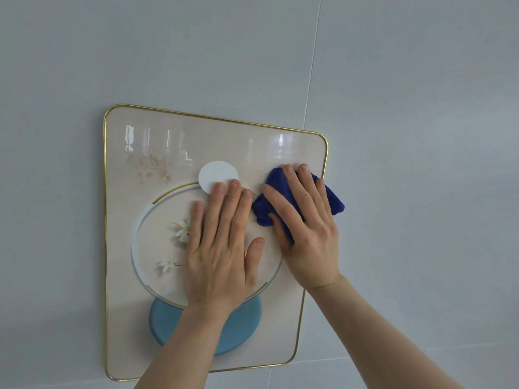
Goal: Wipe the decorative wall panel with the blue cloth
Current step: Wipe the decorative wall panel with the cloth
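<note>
The decorative wall panel (132, 332) is a glossy cream rectangle with a thin gold rim, a round ring motif, white flowers, a white disc and a blue oval. It hangs on the wall in front of me. My left hand (222, 248) lies flat on the panel's middle, fingers spread, holding nothing. My right hand (304, 220) presses the bunched dark blue cloth (275, 189) against the panel's right part, near the right rim. Part of the cloth sticks out past my fingers over the rim.
The panel sits on a pale grey tiled wall (421, 136) with thin grout lines. A patch of brownish specks (151, 164) shows on the panel's upper left, under window reflections.
</note>
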`<state>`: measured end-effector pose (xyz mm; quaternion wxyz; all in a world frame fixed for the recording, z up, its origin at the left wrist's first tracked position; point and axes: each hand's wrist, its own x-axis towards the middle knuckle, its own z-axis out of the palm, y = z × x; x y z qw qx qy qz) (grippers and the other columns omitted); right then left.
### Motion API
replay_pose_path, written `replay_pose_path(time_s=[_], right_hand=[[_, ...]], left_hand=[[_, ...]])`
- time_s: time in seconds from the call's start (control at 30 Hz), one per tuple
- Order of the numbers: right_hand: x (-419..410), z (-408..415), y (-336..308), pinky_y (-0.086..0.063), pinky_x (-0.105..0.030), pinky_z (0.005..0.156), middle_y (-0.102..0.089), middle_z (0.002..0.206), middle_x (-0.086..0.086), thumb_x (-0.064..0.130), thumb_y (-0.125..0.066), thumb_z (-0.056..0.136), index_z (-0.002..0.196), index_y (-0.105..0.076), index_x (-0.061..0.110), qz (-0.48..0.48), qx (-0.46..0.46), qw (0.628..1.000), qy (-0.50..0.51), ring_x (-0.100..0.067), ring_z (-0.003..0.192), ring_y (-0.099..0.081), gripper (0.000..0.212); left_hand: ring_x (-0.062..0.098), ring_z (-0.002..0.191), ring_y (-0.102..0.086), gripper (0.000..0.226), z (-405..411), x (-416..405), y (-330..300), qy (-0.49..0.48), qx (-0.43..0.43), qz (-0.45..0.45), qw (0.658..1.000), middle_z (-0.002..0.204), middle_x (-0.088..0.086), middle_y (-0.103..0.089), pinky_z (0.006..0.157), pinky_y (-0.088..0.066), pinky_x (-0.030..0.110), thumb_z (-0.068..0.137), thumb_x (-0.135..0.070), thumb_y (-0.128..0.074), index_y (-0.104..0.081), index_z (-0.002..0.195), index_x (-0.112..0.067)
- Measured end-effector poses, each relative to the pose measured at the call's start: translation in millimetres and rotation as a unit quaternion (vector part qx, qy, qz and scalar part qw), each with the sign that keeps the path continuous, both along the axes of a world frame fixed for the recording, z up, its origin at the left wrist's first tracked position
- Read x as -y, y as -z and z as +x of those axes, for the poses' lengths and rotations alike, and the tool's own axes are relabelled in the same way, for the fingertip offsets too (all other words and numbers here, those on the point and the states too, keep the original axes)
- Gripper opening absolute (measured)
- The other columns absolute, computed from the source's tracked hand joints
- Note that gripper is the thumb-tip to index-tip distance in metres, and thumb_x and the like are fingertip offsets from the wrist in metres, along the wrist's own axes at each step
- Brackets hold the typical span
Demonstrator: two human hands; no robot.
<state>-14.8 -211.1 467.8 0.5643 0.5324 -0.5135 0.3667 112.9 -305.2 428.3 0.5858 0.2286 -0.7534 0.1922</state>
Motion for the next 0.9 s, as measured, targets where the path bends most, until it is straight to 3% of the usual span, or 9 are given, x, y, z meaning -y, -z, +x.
replay_pose_path(time_s=[0.27,0.4,0.57,0.73,0.9], right_hand=[[-21,-11,35,-0.039,-0.062,0.121,-0.052,0.156,-0.015,-0.003,-0.068,0.098,0.136,-0.069,0.013,0.044,0.007,0.999,0.027,-0.039,0.153,-0.039,0.041],[-36,-14,52,-0.055,-0.052,0.107,-0.053,0.156,-0.013,-0.013,-0.058,0.097,0.135,-0.070,0.013,0.065,0.015,0.997,0.041,-0.035,0.153,-0.040,0.048],[-55,-14,68,-0.061,-0.040,0.094,-0.056,0.154,-0.010,-0.006,-0.035,0.107,0.132,-0.072,0.013,0.090,0.009,0.994,0.068,-0.035,0.150,-0.045,0.049],[-68,-12,75,-0.062,-0.036,0.078,-0.059,0.152,-0.010,-0.025,-0.046,0.085,0.130,-0.072,0.013,0.111,0.008,0.988,0.105,-0.032,0.147,-0.050,0.064],[-83,-13,88,-0.061,-0.037,0.061,-0.058,0.154,-0.009,-0.026,-0.043,0.081,0.131,-0.069,0.015,0.143,0.021,0.982,0.123,-0.028,0.148,-0.049,0.070]], left_hand=[[0.023,0.162,-0.011,0.064,0,-1,0,0.002,-0.004,0.001,1.000,0.173,0.005,-0.017,0.131,-0.011,0.049,0.106,-0.041,-0.024,-0.023,0.163,-0.013],[0.023,0.162,-0.011,0.064,1,-1,1,-0.001,-0.004,0.002,1.000,0.173,0.005,-0.017,0.131,-0.012,0.050,0.106,-0.042,-0.022,-0.023,0.163,-0.013],[0.022,0.162,-0.010,0.065,0,-1,2,-0.003,-0.005,0.005,1.000,0.173,0.004,-0.016,0.130,-0.013,0.050,0.105,-0.042,-0.022,-0.023,0.163,-0.014],[0.023,0.162,-0.010,0.065,0,-2,2,-0.004,-0.006,0.006,1.000,0.173,0.004,-0.016,0.131,-0.010,0.049,0.105,-0.042,-0.023,-0.021,0.163,-0.014],[0.024,0.162,-0.010,0.066,3,-3,1,0.005,0.002,0.009,1.000,0.174,0.006,-0.015,0.131,-0.011,0.050,0.103,-0.038,-0.031,-0.020,0.163,-0.013]])
